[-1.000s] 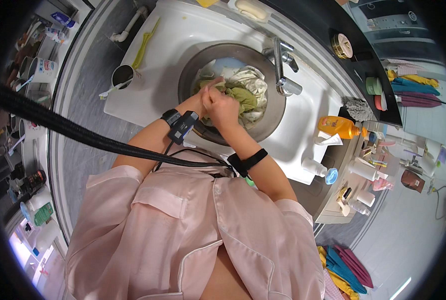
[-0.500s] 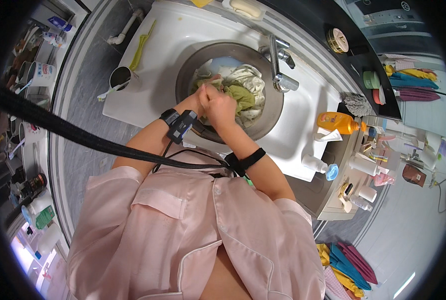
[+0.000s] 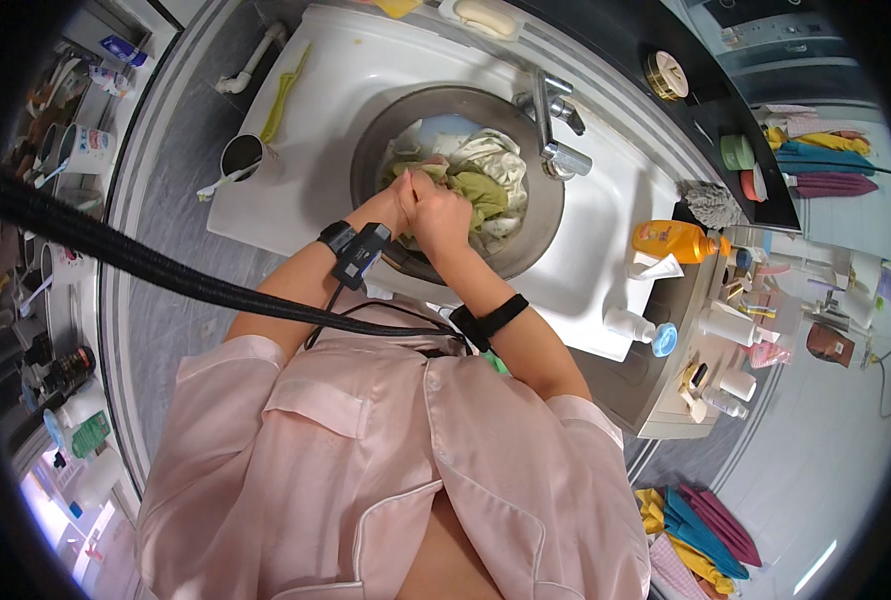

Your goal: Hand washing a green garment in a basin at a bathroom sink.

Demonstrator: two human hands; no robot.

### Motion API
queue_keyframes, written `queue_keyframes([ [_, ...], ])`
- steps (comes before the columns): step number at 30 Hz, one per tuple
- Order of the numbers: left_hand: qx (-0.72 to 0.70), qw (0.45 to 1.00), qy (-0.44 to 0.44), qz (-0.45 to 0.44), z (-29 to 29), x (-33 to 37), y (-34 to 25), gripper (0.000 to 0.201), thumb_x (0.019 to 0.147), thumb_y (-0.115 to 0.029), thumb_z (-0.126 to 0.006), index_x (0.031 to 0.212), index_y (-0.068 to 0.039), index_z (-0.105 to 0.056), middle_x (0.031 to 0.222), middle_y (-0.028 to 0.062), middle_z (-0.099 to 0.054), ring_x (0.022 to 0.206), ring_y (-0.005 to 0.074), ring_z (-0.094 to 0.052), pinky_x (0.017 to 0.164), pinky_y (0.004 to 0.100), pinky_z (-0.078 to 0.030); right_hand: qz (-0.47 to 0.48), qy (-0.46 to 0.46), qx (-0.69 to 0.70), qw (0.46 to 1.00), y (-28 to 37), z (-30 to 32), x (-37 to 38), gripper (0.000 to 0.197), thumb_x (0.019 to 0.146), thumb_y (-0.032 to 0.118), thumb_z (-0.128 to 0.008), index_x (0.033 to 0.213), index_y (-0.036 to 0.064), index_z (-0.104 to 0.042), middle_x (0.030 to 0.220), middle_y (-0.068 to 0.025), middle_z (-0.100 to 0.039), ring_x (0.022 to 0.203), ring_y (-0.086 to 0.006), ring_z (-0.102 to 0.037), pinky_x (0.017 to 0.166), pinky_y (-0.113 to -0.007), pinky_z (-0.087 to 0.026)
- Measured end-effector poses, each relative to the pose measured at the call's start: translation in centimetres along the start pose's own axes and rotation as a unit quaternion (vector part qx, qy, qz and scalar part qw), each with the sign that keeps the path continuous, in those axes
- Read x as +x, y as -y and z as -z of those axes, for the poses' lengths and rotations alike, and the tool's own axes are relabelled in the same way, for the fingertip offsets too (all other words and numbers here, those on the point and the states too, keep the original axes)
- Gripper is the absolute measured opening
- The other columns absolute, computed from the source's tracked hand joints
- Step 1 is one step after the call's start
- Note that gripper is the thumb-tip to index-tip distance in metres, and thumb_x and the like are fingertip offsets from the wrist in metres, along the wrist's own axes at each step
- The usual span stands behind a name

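Note:
A grey round basin [image 3: 368,130] stands in the white sink, holding wet laundry and some water. Inside it a yellow-green cloth [image 3: 481,192] lies bunched up against a white garment with dark marks [image 3: 496,155]. My left hand [image 3: 394,205] and my right hand [image 3: 440,214] press together over the basin's near left part, both closed on the green cloth. The right hand's fingers cover much of the left hand, and the part of the cloth between them is mostly hidden.
A chrome faucet [image 3: 556,130] reaches over the basin's right side. On the sink [image 3: 326,60] stand a cup [image 3: 246,158] with a toothbrush and a green brush [image 3: 282,105] at left. An orange bottle [image 3: 671,241] and white tubes lie at right. A black strap [image 3: 166,270] crosses the view.
Hardly anything differs. Both hands stay together on the green cloth, and the whole view has shifted very slightly.

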State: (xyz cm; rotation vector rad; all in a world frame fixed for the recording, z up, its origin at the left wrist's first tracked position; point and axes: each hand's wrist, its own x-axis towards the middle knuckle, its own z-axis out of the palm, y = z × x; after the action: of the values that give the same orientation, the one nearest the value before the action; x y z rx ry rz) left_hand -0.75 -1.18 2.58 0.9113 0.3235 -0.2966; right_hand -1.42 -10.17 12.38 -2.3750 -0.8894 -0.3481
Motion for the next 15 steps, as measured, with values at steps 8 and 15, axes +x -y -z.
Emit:
queue_keyframes([
  [8,-0.216,0.967,-0.054,0.128,-4.9,-0.8,-2.5,0.033,0.088,-0.034,-0.049,0.104,-0.007,-0.058,0.099,0.0073,-0.063,0.091,0.0181,-0.061,0.081,0.0344,-0.049,-0.127,0.049,-0.098,0.986,-7.7,0.2,3.0,0.029,0.088,0.033,-0.048,0.074,0.0109,-0.060,0.057,-0.0137,-0.060,0.051,-0.0309,-0.060,0.048,-0.042,-0.047],
  [15,-0.063,0.991,-0.037,0.114,-4.0,-4.1,-6.4,0.046,0.082,-0.032,-0.064,0.114,-0.001,-0.054,0.110,0.0091,-0.060,0.097,0.0197,-0.060,0.082,0.0324,-0.050,-0.243,-0.014,-0.079,0.967,-13.6,1.9,1.8,0.034,0.088,0.035,-0.047,0.086,0.0054,-0.065,0.071,-0.0207,-0.062,0.068,-0.0370,-0.061,0.059,-0.045,-0.047],
])
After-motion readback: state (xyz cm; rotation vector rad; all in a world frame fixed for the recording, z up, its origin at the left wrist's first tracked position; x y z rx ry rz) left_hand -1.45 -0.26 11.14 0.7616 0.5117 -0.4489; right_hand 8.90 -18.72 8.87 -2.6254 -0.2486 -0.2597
